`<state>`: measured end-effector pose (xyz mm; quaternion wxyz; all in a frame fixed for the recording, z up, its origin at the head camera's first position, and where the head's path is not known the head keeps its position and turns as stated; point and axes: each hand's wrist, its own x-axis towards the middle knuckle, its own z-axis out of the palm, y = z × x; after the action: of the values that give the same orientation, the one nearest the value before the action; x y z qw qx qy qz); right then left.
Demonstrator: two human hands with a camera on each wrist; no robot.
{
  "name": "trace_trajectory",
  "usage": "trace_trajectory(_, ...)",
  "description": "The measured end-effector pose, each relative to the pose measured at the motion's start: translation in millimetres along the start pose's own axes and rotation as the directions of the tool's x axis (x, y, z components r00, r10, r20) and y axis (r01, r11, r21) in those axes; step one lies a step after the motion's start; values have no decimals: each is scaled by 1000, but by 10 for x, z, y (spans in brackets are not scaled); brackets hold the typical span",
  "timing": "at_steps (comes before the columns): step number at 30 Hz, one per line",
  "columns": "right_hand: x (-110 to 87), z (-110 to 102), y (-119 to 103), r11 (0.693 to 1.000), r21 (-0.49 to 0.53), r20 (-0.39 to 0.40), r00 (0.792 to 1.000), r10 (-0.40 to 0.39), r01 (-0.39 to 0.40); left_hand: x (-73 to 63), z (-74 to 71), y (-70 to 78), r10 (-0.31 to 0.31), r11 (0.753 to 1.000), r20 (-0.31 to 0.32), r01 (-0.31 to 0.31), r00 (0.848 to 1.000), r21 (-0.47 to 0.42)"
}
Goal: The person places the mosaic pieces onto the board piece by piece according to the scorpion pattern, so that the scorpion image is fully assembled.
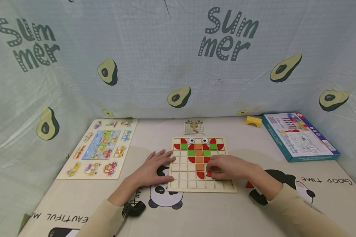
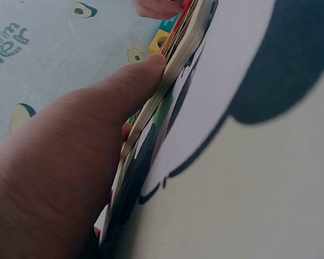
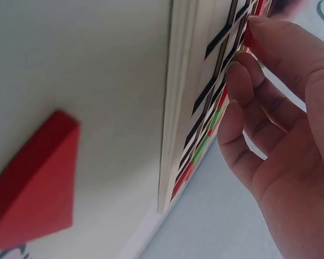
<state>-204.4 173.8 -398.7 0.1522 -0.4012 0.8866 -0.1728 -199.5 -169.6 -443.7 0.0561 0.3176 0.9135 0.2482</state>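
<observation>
A wooden grid board (image 1: 178, 186) bears red, green and orange blocks and two eye pieces in a symmetrical figure. My left hand (image 1: 155, 167) rests at the board's left edge, fingers spread, with its thumb against the edge in the left wrist view. Over the lower middle of the grid, my right hand (image 1: 226, 167) pinches a small red block (image 1: 209, 173) between thumb and fingers. That block is beside a red quarter-round block (image 1: 200, 174) at the foot of the orange column (image 1: 199, 158). The right hand's fingers partly hide the piece.
Behind the board lies a pattern card (image 1: 194, 127) with a similar figure. A vehicle puzzle board (image 1: 123, 125) is at left. At right are a yellow arch block (image 1: 253, 121) and a game box (image 1: 302, 136). A loose red block (image 3: 43, 189) lies near the right forearm.
</observation>
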Motion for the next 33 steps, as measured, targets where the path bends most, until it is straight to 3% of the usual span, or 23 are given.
trace_trajectory(13,-15,-15,-3,998,11,-13,998,64,-64,-10,-1,12,16,1000,-11,-16,1000,-11)
trace_trajectory(23,30,8,-35,1000,19,-22,1000,6,-5,2,10,1,6,1000,-2,-6,1000,-2)
trace_trajectory(30,37,5,-45,997,48,-16,998,61,-60,2,13,-8,-2,1000,-1,2,1000,-3)
trace_trajectory(33,45,6,-42,997,60,-5,999,50,-49,0,16,-15,-1,1000,-1,1,1000,-5)
